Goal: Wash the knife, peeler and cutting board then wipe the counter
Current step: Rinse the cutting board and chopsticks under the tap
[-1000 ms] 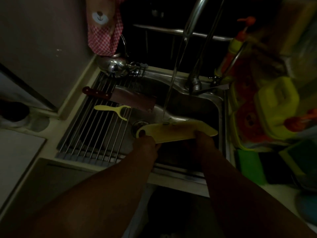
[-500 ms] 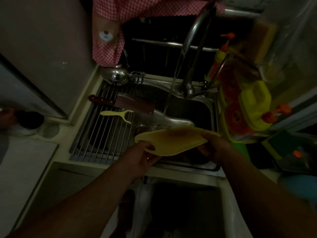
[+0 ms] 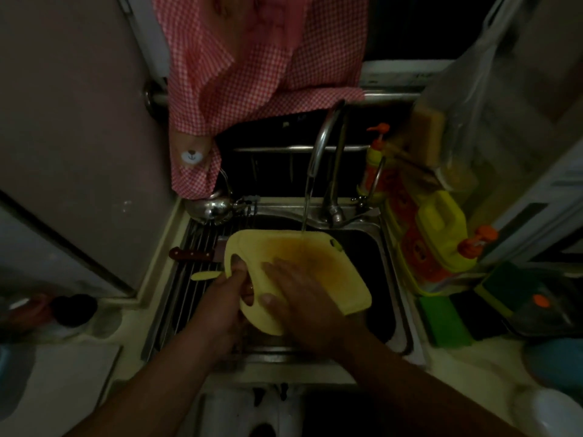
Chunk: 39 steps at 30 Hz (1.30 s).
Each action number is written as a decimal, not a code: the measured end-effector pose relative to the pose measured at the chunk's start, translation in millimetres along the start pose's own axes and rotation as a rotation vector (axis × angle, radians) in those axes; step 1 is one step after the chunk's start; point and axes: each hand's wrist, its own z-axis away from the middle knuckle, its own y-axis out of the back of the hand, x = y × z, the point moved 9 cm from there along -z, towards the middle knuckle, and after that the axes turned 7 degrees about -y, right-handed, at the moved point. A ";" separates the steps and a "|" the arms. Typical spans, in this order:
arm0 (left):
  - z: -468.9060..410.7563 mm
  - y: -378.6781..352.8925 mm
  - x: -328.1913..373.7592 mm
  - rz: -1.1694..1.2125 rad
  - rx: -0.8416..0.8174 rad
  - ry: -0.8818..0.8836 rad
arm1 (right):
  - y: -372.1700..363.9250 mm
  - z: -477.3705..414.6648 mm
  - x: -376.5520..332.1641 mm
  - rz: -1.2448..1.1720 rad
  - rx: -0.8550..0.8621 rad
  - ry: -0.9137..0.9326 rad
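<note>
A yellow cutting board point(image 3: 315, 253) with an orange stain is tilted up over the sink point(image 3: 383, 279), its face toward me. Water from the tap point(image 3: 325, 143) falls on its top edge. My left hand point(image 3: 227, 298) grips the board through its handle hole at the left end. My right hand point(image 3: 299, 294) lies flat on the board's face, fingers spread. The knife point(image 3: 189, 255) with a dark wooden handle lies on the drying rack point(image 3: 176, 304), its blade hidden behind the board. Only the yellow handle tip of the peeler point(image 3: 205, 275) shows beside my left hand.
A red checked cloth point(image 3: 252, 64) hangs above the sink. A metal kettle point(image 3: 211, 208) sits at the rack's far end. Soap bottles point(image 3: 441, 234) and green sponges point(image 3: 441, 320) crowd the right counter. A dark cup point(image 3: 74, 309) stands at left.
The board has been tipped up from nearly flat, so its face is toward me. My right hand left the board's right edge and now lies on its face. The view shifted downward.
</note>
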 end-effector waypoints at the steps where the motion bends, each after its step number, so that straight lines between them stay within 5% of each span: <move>1: -3.8 1.7 5.8 -0.006 -0.003 -0.001 | -3.1 -9.0 -1.2 -0.020 0.022 -0.003; 7: -23.4 15.2 30.5 -0.056 -0.078 -0.038 | 20.7 -51.7 72.4 -0.069 0.129 -0.369; 14: -44.7 11.9 31.0 -0.052 -0.156 0.010 | 16.4 -83.3 -0.3 -0.009 0.139 -0.171; 20: -58.3 25.1 27.5 -0.167 -0.232 0.029 | 48.4 -80.6 105.5 0.078 0.200 -0.537; 28: -63.8 -1.1 18.8 -0.139 -0.216 0.058 | 11.3 -115.0 -8.7 0.032 0.087 -0.250; 39: -80.9 33.5 27.1 -0.092 -0.142 0.108 | 49.3 -35.0 145.5 0.084 0.079 -0.605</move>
